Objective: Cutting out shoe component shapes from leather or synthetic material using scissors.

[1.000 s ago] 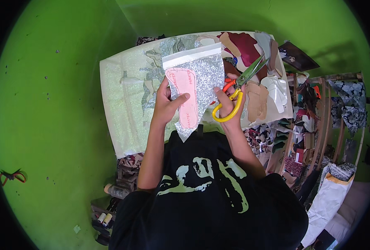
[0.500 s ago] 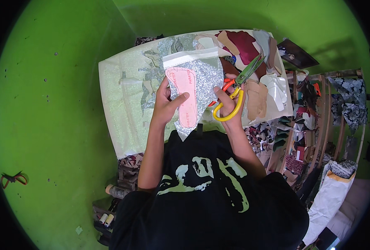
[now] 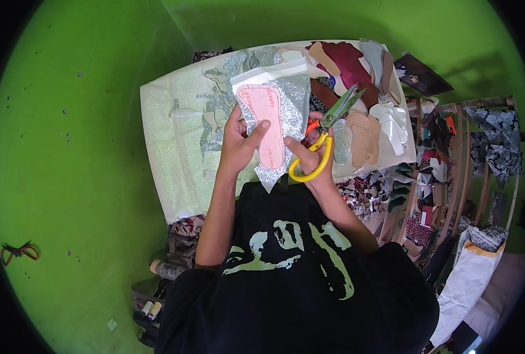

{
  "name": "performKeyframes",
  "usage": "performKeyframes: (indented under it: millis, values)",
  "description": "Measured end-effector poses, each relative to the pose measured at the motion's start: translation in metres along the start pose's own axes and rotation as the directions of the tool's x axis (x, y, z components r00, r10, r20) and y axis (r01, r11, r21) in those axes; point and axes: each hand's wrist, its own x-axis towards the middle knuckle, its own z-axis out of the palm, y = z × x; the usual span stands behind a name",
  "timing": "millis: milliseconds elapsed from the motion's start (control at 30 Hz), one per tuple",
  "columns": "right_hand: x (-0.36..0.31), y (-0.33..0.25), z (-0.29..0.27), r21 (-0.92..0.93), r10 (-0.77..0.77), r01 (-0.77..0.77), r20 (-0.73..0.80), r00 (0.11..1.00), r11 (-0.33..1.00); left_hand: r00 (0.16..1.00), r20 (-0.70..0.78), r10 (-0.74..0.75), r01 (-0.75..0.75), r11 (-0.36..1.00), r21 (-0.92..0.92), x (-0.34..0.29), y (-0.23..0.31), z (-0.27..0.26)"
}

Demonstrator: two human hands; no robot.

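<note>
The pink sole-shaped piece (image 3: 269,112) lies flat against the glittery silver sheet (image 3: 295,97), held up over the pale tabletop (image 3: 171,177), its long axis running from just before 12 to just before 6 o'clock. It sits at 2 o'clock from the left hand (image 3: 239,141), the nearer one, pinched closed with thumb on the piece and fingers behind the sheet. From the right hand (image 3: 312,158) it lies at 10 o'clock, that thumb just beside it, the partly hidden fingers curled round scissors (image 3: 336,112); tan pieces (image 3: 366,141) lie at 3 o'clock
</note>
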Motion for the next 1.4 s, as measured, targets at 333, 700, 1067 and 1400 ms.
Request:
performKeyframes:
  millis: [333, 700, 1067, 1400]
  values:
    - [0.000, 0.007, -0.004, -0.029, -0.006, 0.006, 0.002, 1.000, 1.000, 0.989, -0.118, 0.090, -0.089, 0.996, 0.012, 0.000, -0.009, 0.009]
    - [-0.006, 0.003, 0.004, 0.014, -0.014, 0.014, -0.021, 1.000, 1.000, 0.986, -0.126, 0.112, -0.114, 0.993, -0.010, 0.002, -0.008, 0.012]
    - [-0.008, 0.006, 0.000, -0.214, -0.056, 0.023, -0.149, 0.987, 0.976, 0.988, -0.125, 0.086, -0.085, 0.996, 0.013, 0.002, -0.006, 0.011]
    - [-0.010, 0.002, 0.007, -0.086, -0.062, 0.061, -0.014, 0.998, 0.994, 0.989, -0.130, 0.076, -0.076, 0.997, 0.001, 0.001, -0.002, 0.010]
